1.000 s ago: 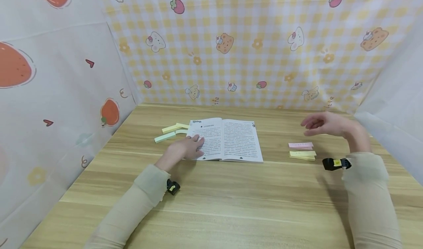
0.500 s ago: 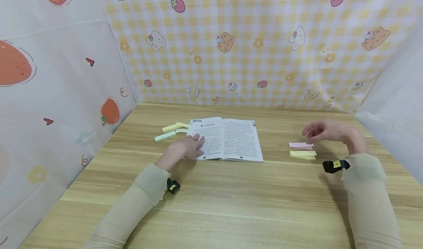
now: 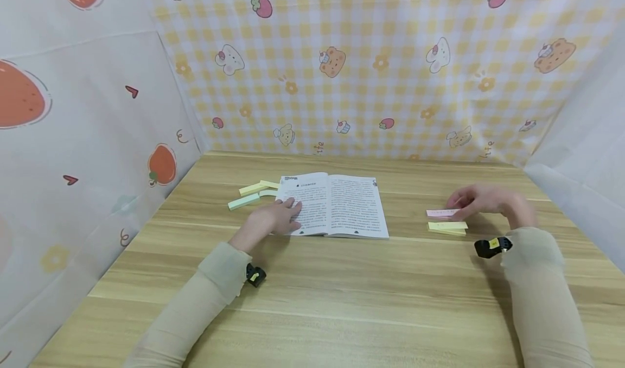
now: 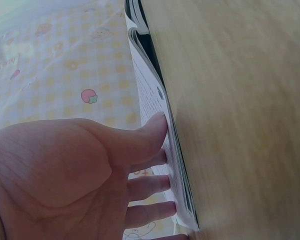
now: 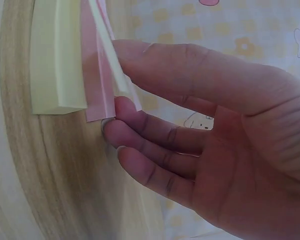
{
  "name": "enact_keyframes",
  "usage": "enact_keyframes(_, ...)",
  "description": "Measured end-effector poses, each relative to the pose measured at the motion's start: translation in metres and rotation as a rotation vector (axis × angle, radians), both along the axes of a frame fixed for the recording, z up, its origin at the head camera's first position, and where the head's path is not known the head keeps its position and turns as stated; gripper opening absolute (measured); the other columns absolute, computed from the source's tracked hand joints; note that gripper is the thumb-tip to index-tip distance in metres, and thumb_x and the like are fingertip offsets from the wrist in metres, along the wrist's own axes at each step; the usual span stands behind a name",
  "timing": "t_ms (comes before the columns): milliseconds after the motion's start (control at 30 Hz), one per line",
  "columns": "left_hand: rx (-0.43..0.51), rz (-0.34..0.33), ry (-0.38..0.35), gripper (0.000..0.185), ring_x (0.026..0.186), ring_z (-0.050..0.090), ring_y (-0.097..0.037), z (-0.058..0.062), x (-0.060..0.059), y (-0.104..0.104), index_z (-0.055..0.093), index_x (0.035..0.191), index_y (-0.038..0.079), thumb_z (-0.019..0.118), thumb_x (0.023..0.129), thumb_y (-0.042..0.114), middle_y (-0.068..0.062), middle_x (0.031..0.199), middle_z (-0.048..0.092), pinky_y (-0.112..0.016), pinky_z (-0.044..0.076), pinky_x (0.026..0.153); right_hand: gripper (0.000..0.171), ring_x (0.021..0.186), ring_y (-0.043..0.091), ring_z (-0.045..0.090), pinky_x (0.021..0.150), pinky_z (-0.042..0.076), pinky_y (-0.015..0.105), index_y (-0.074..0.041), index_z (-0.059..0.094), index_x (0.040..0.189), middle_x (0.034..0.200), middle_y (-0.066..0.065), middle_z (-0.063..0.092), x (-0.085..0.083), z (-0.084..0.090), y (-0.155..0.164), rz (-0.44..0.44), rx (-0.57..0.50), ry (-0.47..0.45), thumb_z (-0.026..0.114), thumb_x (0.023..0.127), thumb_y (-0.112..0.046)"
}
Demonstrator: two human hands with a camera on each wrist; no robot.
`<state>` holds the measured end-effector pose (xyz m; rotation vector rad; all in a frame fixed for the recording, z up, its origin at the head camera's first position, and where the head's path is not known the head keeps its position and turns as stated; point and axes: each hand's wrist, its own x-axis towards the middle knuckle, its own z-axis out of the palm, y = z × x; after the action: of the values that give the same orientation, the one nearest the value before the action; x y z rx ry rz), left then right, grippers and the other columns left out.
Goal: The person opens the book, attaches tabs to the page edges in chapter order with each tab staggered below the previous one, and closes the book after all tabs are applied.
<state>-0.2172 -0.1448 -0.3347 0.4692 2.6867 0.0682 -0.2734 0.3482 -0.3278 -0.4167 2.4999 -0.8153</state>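
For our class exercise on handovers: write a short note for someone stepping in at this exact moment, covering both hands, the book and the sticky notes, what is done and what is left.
Left hand: fingers flat on the left page of the open book, holding it open at the middle of the table.
Right hand: thumb and fingers pinching the top sheet of the pink sticky pad, lifting its edge.
The yellow sticky pad lies just in front of the pink one; more pale green and yellow pads lie left of the book.
Done: book opened and steadied.
Left, probably: peel the pink sheet free and stick it on a page; no note shows on the pages.
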Motion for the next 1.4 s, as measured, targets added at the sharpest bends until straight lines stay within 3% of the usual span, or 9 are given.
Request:
enact_keyframes(500,0.001,-0.009,0.012,0.063,0.15,0.015,-0.043,-0.0014,-0.0021,-0.0004,0.021,0.161,0.009,0.044,0.108,0.034,-0.018,0.166,0.014,-0.054,0.018,0.12,0.025,0.087,0.018,0.05,0.076,0.042,0.027,0.003,0.067,0.107,0.098,0.004,0.064,-0.0049,-0.0081,-0.0011,0.046,0.074,0.06,0.077,0.087,-0.009)
enact_keyframes(800,-0.006,-0.005,0.008,0.064,0.15,0.015,-0.043,-0.0027,-0.0027,-0.0003,0.021,0.162,0.009,0.044,0.108,0.034,-0.017,0.167,0.014,-0.054,0.018,0.12,0.027,0.083,0.016,0.052,0.073,0.044,0.028,0.0,0.067,0.106,0.092,0.003,0.063,-0.0033,-0.0066,-0.0042,0.019,0.07,0.052,0.077,0.09,-0.019)
enact_keyframes(1167,-0.003,-0.005,0.009,0.063,0.15,0.016,-0.043,-0.0022,-0.0023,0.0,0.022,0.161,0.009,0.044,0.108,0.033,-0.018,0.166,0.015,-0.053,0.018,0.121,0.027,0.089,0.018,0.054,0.076,0.045,0.03,-0.001,0.071,0.104,0.096,0.002,0.066,-0.0033,-0.008,-0.0019,0.017,0.106,0.179,0.077,0.09,-0.023)
enact_keyframes(1400,0.001,-0.007,0.01,0.063,0.15,0.016,-0.043,-0.0024,-0.0029,-0.0009,0.022,0.161,0.009,0.044,0.108,0.033,-0.018,0.166,0.015,-0.053,0.018,0.121,0.028,0.089,0.018,0.055,0.074,0.046,0.027,0.001,0.071,0.107,0.098,0.003,0.067,-0.0048,-0.0095,-0.002,-0.011,0.096,0.209,0.076,0.092,-0.022)
